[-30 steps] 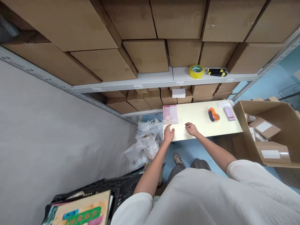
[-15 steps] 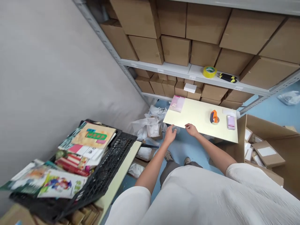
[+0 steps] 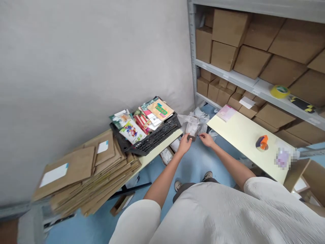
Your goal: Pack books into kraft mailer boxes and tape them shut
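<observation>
My left hand (image 3: pixel 185 144) hangs in the air over the floor with its thumb apart from its fingers, holding nothing. It is nearest to the black plastic crate (image 3: pixel 162 130), which holds several colourful booklets (image 3: pixel 134 132). Level with it, my right hand (image 3: pixel 207 139) has loosely bent fingers and no visible object in them. It is just off the left edge of the cream table (image 3: pixel 236 135). On that table lie a pink booklet (image 3: pixel 226 112) and an orange tape dispenser (image 3: pixel 262 143).
Stacked cardboard mailers (image 3: pixel 88 169) lie beside the crate on a side table. Crumpled plastic bags (image 3: pixel 193 123) are on the floor between the tables. A metal shelf (image 3: pixel 228 75) with brown boxes and yellow tape (image 3: pixel 279 91) stands behind. An open carton (image 3: pixel 309 179) is at right.
My view has turned left, so the crate and tables appear farther right and the stacked mailers have come into sight. Both hands remain in the air in front of me.
</observation>
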The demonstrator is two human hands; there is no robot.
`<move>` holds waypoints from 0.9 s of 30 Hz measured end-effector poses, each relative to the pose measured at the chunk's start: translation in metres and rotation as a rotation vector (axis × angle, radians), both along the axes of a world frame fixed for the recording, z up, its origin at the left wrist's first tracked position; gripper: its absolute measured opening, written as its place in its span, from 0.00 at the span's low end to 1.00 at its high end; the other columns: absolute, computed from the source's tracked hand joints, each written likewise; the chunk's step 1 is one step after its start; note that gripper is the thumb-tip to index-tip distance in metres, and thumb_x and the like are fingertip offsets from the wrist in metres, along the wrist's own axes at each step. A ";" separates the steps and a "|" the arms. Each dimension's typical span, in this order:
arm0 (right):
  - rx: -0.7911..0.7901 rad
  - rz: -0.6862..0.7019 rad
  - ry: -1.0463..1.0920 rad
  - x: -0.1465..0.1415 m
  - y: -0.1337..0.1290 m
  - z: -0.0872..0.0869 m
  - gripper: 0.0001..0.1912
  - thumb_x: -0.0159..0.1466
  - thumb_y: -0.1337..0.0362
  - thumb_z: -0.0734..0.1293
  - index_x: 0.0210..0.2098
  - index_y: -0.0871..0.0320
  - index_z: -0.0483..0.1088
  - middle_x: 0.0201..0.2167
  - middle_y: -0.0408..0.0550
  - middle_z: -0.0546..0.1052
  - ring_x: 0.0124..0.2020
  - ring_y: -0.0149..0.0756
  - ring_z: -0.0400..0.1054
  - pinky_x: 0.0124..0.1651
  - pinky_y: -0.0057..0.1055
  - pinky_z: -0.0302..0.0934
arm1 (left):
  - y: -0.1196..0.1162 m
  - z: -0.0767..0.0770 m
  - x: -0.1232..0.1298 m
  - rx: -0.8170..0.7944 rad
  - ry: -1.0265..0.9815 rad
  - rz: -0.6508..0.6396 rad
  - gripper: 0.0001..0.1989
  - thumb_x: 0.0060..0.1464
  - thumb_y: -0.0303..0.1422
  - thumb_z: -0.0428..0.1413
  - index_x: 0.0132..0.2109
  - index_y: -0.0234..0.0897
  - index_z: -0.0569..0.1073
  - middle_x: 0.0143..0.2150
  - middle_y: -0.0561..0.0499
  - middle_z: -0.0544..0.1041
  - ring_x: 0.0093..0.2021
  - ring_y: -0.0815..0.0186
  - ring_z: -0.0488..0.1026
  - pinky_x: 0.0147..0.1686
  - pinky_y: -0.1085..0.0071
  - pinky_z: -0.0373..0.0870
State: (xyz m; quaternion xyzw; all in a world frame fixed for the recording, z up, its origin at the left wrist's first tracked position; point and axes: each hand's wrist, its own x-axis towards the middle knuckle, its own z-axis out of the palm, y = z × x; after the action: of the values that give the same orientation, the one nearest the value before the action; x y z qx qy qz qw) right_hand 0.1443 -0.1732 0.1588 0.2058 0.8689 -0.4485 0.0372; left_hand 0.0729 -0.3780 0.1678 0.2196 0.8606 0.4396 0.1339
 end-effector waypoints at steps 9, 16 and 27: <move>-0.010 0.190 0.041 -0.048 -0.114 0.009 0.15 0.71 0.70 0.65 0.52 0.59 0.81 0.52 0.52 0.85 0.53 0.40 0.80 0.62 0.36 0.70 | -0.116 0.003 0.000 0.031 0.039 0.193 0.22 0.65 0.31 0.56 0.64 0.38 0.76 0.65 0.39 0.78 0.69 0.53 0.73 0.73 0.52 0.65; -0.051 0.231 0.083 -0.068 -0.220 0.015 0.16 0.69 0.69 0.65 0.51 0.57 0.82 0.51 0.52 0.85 0.49 0.39 0.80 0.61 0.37 0.71 | -0.218 0.014 -0.007 0.076 0.071 0.190 0.23 0.66 0.31 0.55 0.66 0.39 0.74 0.67 0.40 0.77 0.70 0.54 0.71 0.73 0.53 0.65; -0.122 0.515 0.185 -0.116 -0.420 0.048 0.15 0.70 0.67 0.65 0.51 0.57 0.81 0.51 0.49 0.85 0.50 0.38 0.79 0.60 0.34 0.70 | -0.411 0.034 -0.026 0.076 0.164 0.391 0.21 0.67 0.30 0.54 0.65 0.42 0.74 0.66 0.42 0.78 0.68 0.55 0.73 0.73 0.53 0.66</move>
State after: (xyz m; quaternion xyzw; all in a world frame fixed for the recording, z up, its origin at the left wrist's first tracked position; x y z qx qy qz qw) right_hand 0.0283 -0.5935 0.2064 -0.0662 0.8638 -0.4925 0.0828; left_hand 0.0467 -0.7893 0.2018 0.0886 0.8775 0.4701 -0.0327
